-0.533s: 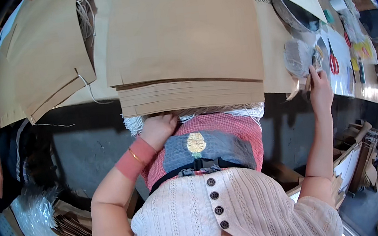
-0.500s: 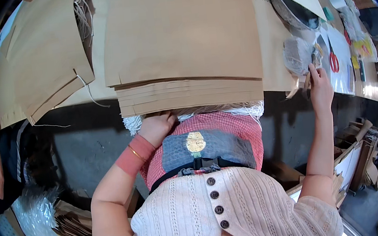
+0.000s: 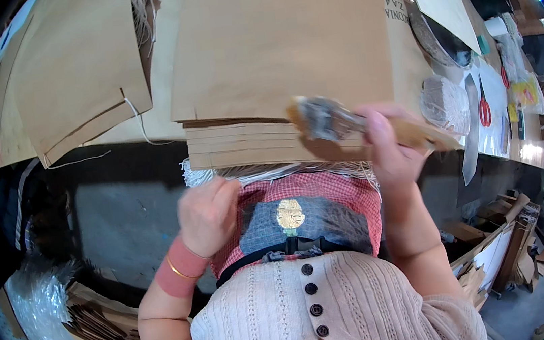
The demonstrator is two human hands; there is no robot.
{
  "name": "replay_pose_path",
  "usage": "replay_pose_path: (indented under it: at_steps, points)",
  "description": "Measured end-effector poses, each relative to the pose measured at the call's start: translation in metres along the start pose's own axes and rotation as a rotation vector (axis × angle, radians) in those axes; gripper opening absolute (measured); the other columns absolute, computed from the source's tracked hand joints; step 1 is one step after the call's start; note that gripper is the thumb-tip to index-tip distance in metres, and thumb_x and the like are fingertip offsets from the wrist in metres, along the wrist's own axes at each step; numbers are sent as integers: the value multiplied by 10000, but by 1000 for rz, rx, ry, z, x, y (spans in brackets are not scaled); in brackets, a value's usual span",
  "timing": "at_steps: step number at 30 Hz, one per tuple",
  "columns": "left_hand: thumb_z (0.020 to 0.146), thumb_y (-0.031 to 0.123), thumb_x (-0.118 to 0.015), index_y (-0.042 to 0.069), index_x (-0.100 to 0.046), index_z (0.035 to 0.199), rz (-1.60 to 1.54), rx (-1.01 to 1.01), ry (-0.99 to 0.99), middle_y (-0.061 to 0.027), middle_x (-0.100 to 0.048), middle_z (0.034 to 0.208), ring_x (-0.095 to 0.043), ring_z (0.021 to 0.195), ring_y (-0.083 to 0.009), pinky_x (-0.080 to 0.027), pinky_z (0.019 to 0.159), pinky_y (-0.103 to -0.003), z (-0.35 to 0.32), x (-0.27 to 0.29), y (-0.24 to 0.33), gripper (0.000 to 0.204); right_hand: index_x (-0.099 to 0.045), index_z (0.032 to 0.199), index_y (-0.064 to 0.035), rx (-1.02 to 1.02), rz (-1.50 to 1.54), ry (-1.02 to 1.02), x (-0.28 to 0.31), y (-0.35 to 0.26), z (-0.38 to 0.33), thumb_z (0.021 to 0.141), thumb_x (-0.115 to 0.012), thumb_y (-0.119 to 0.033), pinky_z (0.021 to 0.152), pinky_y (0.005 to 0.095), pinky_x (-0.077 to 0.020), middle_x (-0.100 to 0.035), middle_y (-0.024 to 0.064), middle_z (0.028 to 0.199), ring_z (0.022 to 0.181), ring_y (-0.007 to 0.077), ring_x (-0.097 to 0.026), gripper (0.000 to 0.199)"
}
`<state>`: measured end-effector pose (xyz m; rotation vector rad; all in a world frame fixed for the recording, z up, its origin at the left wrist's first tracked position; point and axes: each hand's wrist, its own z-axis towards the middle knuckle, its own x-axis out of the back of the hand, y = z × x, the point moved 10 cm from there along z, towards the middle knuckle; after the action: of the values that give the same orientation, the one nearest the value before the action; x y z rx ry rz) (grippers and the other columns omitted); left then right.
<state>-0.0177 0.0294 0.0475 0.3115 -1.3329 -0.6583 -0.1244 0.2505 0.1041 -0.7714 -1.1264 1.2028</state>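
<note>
Two hands hovered near the paper stack (image 3: 283,39) — right hand (image 3: 385,149) clamped on a brush (image 3: 341,124) over its near edge, left hand (image 3: 206,212) curled loosely, empty, just below.

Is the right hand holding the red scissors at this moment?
No, the right hand holds a brush; the scissors lie apart on the table.

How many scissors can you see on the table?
1: red-handled scissors lie on the table's far right, past the right hand that holds the brush. Clutter there may hide others.
</note>
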Motion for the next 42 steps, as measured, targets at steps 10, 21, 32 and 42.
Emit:
replay_pose_path:
  at_steps: [10, 21, 32, 42]
  points:
    - [685, 21, -562, 12, -553, 811, 516, -39, -120, -173, -559, 1247, -563, 855, -254, -494, 707, -327, 59, -1, -38, 126, -631, 712, 0, 9, -98, -159, -119, 5, 34, 787, -659, -94, 513, 262, -451, -587, 82, 582, 514, 123, -551, 124]
    - [650, -5, -589, -11, -559, 831, 507, -6, -169, -209, -527, 1277, -581, 866, -272, -509, 737, -352, 62, -12, -40, 183, -575, 607, -8, 7, -782, 114, 34, 44, 26, 750, -658, -197, 508, 355, -461, -570, 140, 540, 498, 304, -577, 251]
    - [691, -8, -560, -17, -546, 839, 523, -34, -134, -226, -542, 1244, -583, 839, -309, -501, 744, -366, 66, -17, -34, 148, -595, 723, -53, 157, 66, 84, -59, -14, 17, 727, -723, -84, 497, 289, -477, -589, 86, 637, 499, 195, -571, 132]
    - [801, 13, -528, -40, -528, 828, 528, 45, -200, -226, -496, 1304, -580, 881, -354, -490, 752, -401, 64, -21, -37, 60, -612, 685, -11, -97, -366, 161, 17, 49, 16, 773, -646, -196, 503, 375, -494, -606, 147, 582, 528, 286, -627, 209]
